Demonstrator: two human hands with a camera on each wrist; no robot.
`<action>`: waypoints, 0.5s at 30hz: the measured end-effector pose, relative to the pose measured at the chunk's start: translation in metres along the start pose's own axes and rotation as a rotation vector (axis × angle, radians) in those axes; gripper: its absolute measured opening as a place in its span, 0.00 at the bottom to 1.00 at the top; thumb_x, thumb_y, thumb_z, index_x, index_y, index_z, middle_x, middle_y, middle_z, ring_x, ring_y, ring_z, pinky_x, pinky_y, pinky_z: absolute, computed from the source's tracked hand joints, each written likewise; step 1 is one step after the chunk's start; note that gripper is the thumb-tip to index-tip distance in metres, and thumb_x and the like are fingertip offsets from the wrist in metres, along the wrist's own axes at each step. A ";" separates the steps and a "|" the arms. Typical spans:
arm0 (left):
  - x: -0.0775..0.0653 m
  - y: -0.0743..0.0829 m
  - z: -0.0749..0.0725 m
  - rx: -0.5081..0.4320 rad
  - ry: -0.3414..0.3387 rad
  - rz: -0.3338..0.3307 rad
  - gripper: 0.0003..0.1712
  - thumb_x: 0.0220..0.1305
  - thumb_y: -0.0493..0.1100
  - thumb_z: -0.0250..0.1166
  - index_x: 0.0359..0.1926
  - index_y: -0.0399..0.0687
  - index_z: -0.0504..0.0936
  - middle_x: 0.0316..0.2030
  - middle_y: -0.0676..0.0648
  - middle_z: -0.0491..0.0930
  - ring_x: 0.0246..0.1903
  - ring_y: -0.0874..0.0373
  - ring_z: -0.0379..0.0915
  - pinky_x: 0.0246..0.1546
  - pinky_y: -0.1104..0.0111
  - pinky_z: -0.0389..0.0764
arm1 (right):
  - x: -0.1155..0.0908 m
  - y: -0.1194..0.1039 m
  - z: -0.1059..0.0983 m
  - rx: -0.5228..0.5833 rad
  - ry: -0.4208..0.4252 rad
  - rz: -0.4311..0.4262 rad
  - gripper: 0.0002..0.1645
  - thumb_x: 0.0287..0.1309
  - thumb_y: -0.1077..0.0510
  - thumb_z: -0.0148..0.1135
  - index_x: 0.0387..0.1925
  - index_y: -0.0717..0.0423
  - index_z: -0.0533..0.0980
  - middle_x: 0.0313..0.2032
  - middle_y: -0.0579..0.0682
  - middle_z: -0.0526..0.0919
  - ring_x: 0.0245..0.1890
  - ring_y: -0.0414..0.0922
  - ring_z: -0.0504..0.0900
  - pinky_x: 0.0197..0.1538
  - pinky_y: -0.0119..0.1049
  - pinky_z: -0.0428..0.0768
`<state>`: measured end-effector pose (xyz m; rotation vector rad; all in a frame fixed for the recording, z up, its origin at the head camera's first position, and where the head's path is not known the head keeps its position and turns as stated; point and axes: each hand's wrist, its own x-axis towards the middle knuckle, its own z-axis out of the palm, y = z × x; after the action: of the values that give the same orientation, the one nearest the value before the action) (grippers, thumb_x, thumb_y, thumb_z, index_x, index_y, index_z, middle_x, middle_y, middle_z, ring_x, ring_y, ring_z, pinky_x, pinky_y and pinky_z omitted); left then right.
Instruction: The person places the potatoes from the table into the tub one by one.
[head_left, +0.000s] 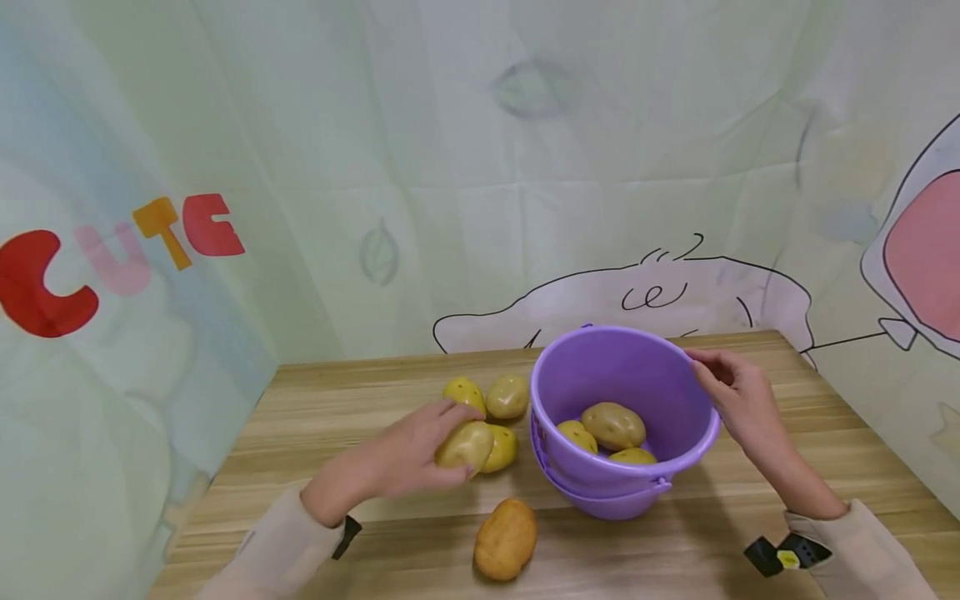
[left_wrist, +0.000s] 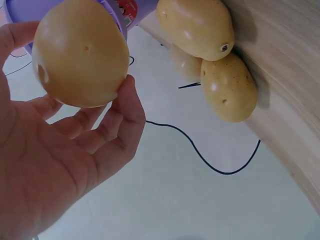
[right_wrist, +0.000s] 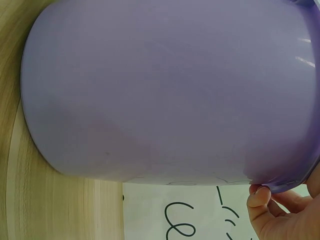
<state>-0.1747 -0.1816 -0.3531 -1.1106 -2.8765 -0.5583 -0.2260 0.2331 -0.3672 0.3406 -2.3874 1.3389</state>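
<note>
My left hand [head_left: 420, 450] grips a pale potato [head_left: 467, 447] between thumb and fingers; the left wrist view shows the potato [left_wrist: 82, 55] held at the fingertips. Just behind it on the table are a yellow potato [head_left: 504, 450], another yellow one [head_left: 461, 390] and a pale one [head_left: 507, 396]. A purple bucket [head_left: 622, 492] stands to the right, with several potatoes [head_left: 615, 426] lying at its bottom. On its right rim, my right hand [head_left: 738, 400] pinches the edge, thumb and fingers on either side. In the right wrist view the bucket wall [right_wrist: 170, 95] fills most of the picture.
A brown potato [head_left: 506, 540] lies near the front of the wooden table [head_left: 360, 533], left of the bucket. The bucket's handle [head_left: 562, 492] hangs down along its front side. A printed cloth [head_left: 360, 167] hangs behind and beside the table.
</note>
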 end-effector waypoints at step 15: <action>0.016 0.015 -0.019 -0.002 0.073 0.061 0.33 0.61 0.51 0.66 0.65 0.48 0.71 0.49 0.51 0.72 0.42 0.60 0.70 0.41 0.65 0.78 | 0.000 -0.002 0.000 -0.008 0.004 -0.003 0.18 0.72 0.60 0.56 0.52 0.71 0.79 0.40 0.64 0.83 0.31 0.33 0.77 0.32 0.22 0.76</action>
<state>-0.1791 -0.1676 -0.3287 -1.1490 -2.7709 -0.5870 -0.2253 0.2320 -0.3661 0.3381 -2.3875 1.3268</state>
